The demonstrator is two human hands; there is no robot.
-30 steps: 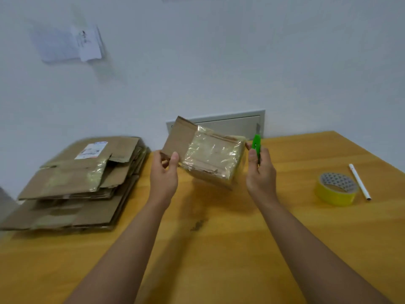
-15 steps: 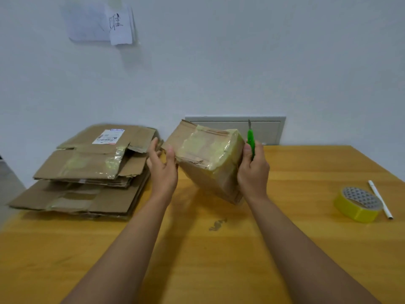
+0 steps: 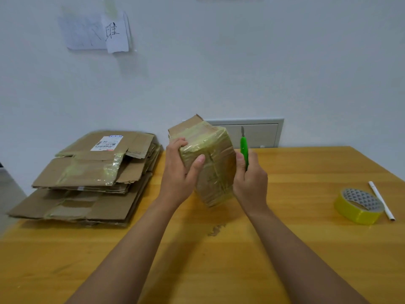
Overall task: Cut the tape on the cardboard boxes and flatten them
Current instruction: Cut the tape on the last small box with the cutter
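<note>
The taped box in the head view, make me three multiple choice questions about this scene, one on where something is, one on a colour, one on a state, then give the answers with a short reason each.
1. Where does the pile of flattened cardboard lie on the table?
A. at the left side
B. at the right side
C. under the roll of tape

2. What colour is the handle of the cutter?
A. red
B. green
C. black

3. What is the state of the taped box?
A. flattened on the pile
B. lying open on the table
C. still taped shut and held up in both hands

Answers:
1 A: the pile sits at the left, while the roll of tape and the white pen lie at the right.
2 B: a green handle rises from the right hand.
3 C: tape wraps the box, with the left hand gripping one side and the right hand against the other.
</note>
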